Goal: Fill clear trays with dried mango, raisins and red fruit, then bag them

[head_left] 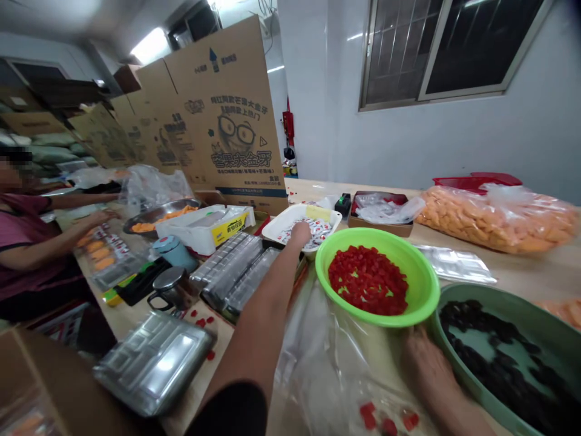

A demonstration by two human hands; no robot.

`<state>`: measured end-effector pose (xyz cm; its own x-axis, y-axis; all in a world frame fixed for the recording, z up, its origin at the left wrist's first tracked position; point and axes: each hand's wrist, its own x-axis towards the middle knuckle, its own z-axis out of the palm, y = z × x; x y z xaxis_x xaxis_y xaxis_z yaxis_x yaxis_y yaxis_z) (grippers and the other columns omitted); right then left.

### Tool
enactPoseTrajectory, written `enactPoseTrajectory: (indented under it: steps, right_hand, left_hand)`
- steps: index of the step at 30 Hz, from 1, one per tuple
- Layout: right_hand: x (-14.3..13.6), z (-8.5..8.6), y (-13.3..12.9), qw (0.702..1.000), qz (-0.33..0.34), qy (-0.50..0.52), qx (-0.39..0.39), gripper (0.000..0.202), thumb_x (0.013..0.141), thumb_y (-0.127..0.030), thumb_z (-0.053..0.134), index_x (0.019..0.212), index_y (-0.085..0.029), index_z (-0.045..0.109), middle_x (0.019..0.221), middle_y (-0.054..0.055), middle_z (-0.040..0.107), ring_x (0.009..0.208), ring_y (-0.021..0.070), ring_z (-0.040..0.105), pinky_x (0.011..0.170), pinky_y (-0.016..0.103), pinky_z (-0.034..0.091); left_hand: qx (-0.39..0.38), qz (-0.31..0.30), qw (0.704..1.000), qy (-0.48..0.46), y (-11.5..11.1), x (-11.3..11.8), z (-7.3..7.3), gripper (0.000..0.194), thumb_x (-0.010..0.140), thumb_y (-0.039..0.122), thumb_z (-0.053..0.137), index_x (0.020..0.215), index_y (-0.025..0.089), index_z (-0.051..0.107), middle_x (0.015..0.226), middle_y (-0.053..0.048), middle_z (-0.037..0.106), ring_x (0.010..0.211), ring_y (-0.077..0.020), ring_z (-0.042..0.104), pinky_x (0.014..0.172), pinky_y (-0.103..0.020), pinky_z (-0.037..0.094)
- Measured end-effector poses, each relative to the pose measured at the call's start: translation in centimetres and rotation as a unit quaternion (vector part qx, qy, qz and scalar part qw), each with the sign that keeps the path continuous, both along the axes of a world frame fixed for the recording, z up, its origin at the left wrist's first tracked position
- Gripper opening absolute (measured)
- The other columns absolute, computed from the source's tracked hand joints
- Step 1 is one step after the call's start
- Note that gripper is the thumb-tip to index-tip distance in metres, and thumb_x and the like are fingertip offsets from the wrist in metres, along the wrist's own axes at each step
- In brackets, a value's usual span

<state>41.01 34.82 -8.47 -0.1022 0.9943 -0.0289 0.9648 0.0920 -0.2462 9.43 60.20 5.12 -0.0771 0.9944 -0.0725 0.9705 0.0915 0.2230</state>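
Observation:
My left hand (301,234) reaches into a white basket (267,229) of small printed packets (321,229); its fingertips are hidden among them. Low on the right, my right hand (422,357) is beside the front rim of a bright green bowl (321,275) holding red pieces (367,280); its fingers are blurred and partly hidden by the rim. To its right stands a darker green basin (458,357) with dark pieces (494,363). Clear plastic sheeting (313,357) lies between my arms, with a few loose red pieces (388,426) near the bottom edge.
Clear trays (154,363) are stacked at the front left, with more (240,269) in a box. A metal mug (171,287) and blue cup (175,253) stand nearby. Another person's arm (59,242) is at far left. A bag of orange pieces (499,218) lies at back right.

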Motion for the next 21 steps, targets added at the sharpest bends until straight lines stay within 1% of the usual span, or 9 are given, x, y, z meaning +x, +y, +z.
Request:
enactPoseTrajectory:
  steps: [2,5,7,8,10,11,15,18,21]
  right_hand:
    - [-0.8,3.3,-1.2,0.997,-0.043,-0.034,-0.047,0.056,0.08,0.001,0.032,0.129,-0.003,0.059,0.117,0.027,0.064,0.078,0.0289,0.071,0.071,0.04,0.054]
    - [-0.4,7.6,-3.4,1.0,-0.017,0.018,-0.007,0.041,0.085,-0.005,0.036,0.116,-0.007,0.062,0.101,0.019,0.067,0.083,0.0257,0.069,0.073,0.033,0.05]
    - [1.0,9.5,-5.1,0.994,-0.023,0.099,0.034,0.037,0.088,-0.012,0.04,0.119,-0.011,0.062,0.097,0.014,0.07,0.085,0.024,0.068,0.076,0.032,0.049]
    - [1.9,10.1,-6.1,0.989,-0.039,0.135,0.041,0.037,0.088,-0.017,0.044,0.12,-0.014,0.062,0.093,0.011,0.07,0.081,0.0229,0.067,0.073,0.031,0.049]
    - [3.9,10.8,-8.1,0.977,-0.069,0.197,0.03,0.036,0.086,-0.023,0.049,0.118,-0.018,0.066,0.085,0.007,0.07,0.069,0.02,0.063,0.065,0.029,0.047]
    - [4.9,11.1,-9.2,0.969,-0.089,0.229,0.018,0.036,0.084,-0.025,0.05,0.115,-0.019,0.068,0.08,0.005,0.069,0.063,0.0184,0.06,0.06,0.028,0.044]
    - [8.4,11.2,-13.9,0.918,-0.177,0.354,0.004,0.034,0.079,-0.024,0.052,0.109,-0.019,0.067,0.074,0.003,0.066,0.058,0.0156,0.054,0.052,0.025,0.04]
    - [9.9,10.5,-17.3,0.894,-0.21,0.395,0.002,0.038,0.073,-0.019,0.053,0.11,-0.016,0.065,0.083,0.005,0.068,0.065,0.016,0.058,0.057,0.025,0.044]
    - [10.0,9.6,-20.0,0.903,-0.208,0.374,-0.044,0.037,0.074,-0.018,0.053,0.108,-0.015,0.067,0.081,0.004,0.068,0.063,0.0156,0.057,0.057,0.025,0.044]
  left_hand:
    - [0.047,0.032,0.995,-0.079,-1.1,0.1,1.8,0.02,0.092,0.027,0.066,0.1,0.009,0.068,0.087,-0.009,0.071,0.081,-0.0172,0.068,0.078,-0.031,0.056]
    - [0.106,0.059,0.972,-0.202,-4.3,0.5,3.8,0.02,0.092,0.021,0.055,0.102,0.007,0.066,0.073,-0.003,0.067,0.062,-0.0105,0.061,0.063,-0.02,0.048]
    - [0.149,0.063,0.946,-0.28,-7.7,1.0,4.1,0.025,0.089,0.02,0.052,0.107,0.01,0.064,0.075,0.0,0.066,0.06,-0.0087,0.058,0.059,-0.018,0.045]
    - [0.194,0.05,0.919,-0.339,-9.7,1.4,3.9,0.025,0.083,0.019,0.056,0.104,0.01,0.065,0.074,0.0,0.065,0.06,-0.009,0.057,0.058,-0.018,0.044]
    - [0.237,0.023,0.889,-0.391,-14.7,2.2,2.8,0.023,0.074,0.018,0.062,0.095,0.013,0.068,0.071,0.002,0.064,0.059,-0.0101,0.055,0.057,-0.019,0.042]
    - [0.239,0.003,0.888,-0.394,-17.5,2.7,2.0,0.021,0.071,0.018,0.063,0.091,0.013,0.069,0.069,0.002,0.063,0.059,-0.0108,0.055,0.057,-0.019,0.042]
    - [0.146,-0.071,0.936,-0.313,-27.9,4.5,-2.7,0.021,0.076,0.018,0.058,0.092,0.016,0.071,0.073,0.001,0.066,0.062,-0.0135,0.056,0.061,-0.023,0.042]
    - [0.086,-0.088,0.964,-0.236,-32.4,5.1,-6.0,0.035,0.088,0.02,0.049,0.117,0.018,0.068,0.087,-0.002,0.071,0.069,-0.0156,0.06,0.065,-0.025,0.043]
    - [0.069,-0.094,0.978,-0.174,-34.2,5.0,-7.7,0.037,0.096,0.024,0.043,0.124,0.022,0.066,0.094,-0.004,0.074,0.078,-0.0185,0.065,0.07,-0.027,0.044]
